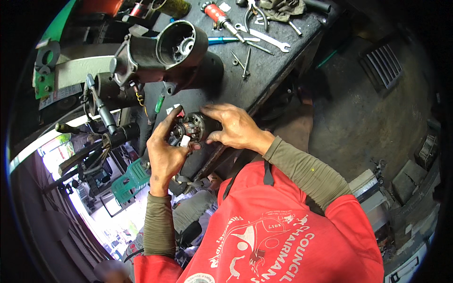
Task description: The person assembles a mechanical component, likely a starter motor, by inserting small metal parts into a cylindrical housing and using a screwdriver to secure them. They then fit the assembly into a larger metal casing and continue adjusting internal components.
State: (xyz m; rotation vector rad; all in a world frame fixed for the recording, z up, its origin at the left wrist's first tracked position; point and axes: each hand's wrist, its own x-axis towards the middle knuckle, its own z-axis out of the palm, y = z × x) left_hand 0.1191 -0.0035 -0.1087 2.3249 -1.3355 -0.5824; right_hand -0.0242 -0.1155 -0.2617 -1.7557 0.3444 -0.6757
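Between my two hands, over the bench edge, is a cylindrical motor part (192, 127) with a dark ring and copper-coloured pieces around its left end. My left hand (165, 153) curls around that end, fingers along its far side and thumb near me. Beside the left thumb shows a small white piece (185, 141); whether it is loose or wrapped on the thumb I cannot tell. My right hand (237, 127) grips the dark right end from above, partly hiding it. Just beyond stands a dark metal housing (141, 56) with an open round mouth (181, 45).
On the dark workbench (222, 85) lie a red-handled tool (218, 16), pliers (255, 19), a wrench (264, 37), a blue screwdriver (222, 40) and long bolts (246, 63). A green-handled tool (159, 103) is near the housing. A green plastic chair (132, 181) stands at lower left.
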